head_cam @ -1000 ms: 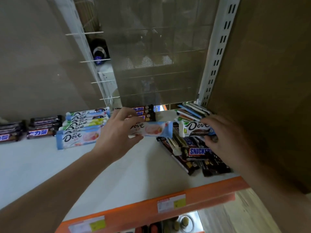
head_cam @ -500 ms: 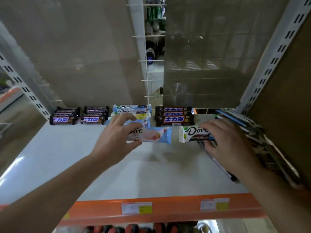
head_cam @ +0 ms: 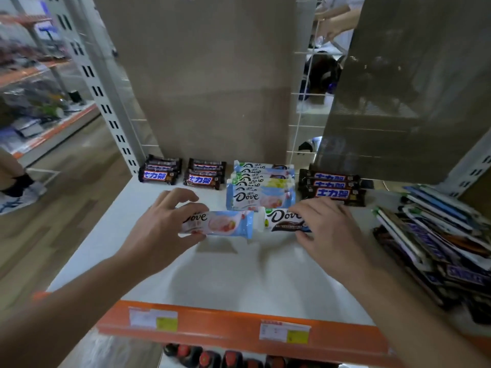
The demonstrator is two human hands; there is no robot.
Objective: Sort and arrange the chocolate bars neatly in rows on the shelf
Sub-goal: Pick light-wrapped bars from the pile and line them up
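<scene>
left hand (head_cam: 162, 229) pinches pink dove bar (head_cam: 221, 224); right hand (head_cam: 328, 229) pinches dark dove bar (head_cam: 281, 221).

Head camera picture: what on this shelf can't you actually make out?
- Price labels on the orange shelf edge: print too small.
- Loose bar pile, far right: blurred, cut off by the frame.
- White Dove bar: right end hidden under the right hand.
- Bottles below: cut off by the bottom edge.

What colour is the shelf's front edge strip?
Orange, seen in the head view: front edge strip.
</scene>
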